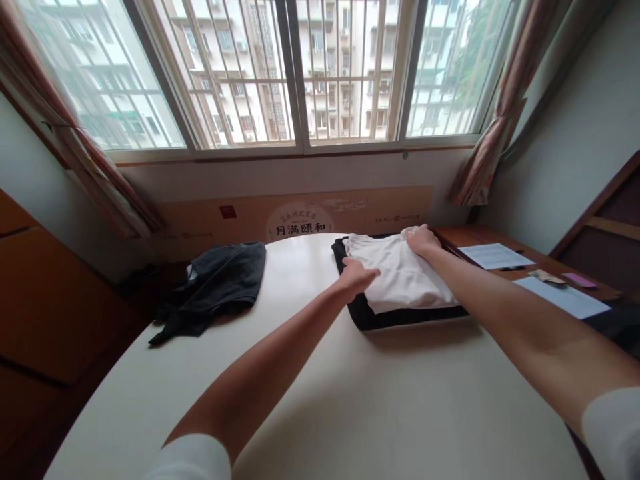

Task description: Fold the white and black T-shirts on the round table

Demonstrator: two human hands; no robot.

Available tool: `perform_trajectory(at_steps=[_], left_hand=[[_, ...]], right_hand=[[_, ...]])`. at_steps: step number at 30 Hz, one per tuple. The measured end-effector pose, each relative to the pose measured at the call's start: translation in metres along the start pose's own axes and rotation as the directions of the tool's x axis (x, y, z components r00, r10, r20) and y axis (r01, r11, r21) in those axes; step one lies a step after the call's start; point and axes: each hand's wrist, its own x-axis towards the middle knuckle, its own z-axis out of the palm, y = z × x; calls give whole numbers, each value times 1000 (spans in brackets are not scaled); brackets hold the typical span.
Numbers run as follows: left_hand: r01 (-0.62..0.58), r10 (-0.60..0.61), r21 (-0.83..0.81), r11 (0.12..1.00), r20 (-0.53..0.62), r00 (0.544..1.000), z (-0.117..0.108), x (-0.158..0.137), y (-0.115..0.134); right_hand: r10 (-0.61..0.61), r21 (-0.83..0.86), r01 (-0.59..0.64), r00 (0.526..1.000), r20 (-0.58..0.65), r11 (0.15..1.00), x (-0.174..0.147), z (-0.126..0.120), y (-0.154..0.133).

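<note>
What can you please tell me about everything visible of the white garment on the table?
The white garment looks like soft cloth, folded into a rough rectangle with small wrinkles across its top. It lies on black cloth that shows along its left and near edges, on the right part of the white table. The left hand touches its left edge, the right hand its far right corner. Its exact type is unclear.

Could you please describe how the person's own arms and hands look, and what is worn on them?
The left sleeve and right sleeve are white, with no marking that I can make out. Beyond them the arms are bare. The left hand and right hand wear no gloves, and no watch or bracelet shows.
</note>
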Motion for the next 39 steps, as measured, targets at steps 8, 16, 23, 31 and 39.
perform_trajectory(at_steps=[8, 16, 23, 31, 39], left_hand=[[80, -72, -48, 996, 157, 985, -11, -94, -2], [31, -46, 128, 991, 120, 992, -6, -110, -12], [-537, 548, 601, 592, 189, 815, -4, -116, -22], [-624, 446, 708, 331, 466, 764, 3, -108, -57], [-585, 322, 676, 447, 488, 811, -42, -111, -23]], right_hand=[[-416, -181, 481, 857, 305, 858, -83, 4, -17], [-397, -177, 477, 847, 354, 861, -110, 9, 11], [-552, -247, 665, 733, 398, 705, -162, 10, 9], [-498, -218, 621, 755, 427, 753, -152, 6, 34], [-365, -254, 444, 880, 303, 859, -129, 5, 67]])
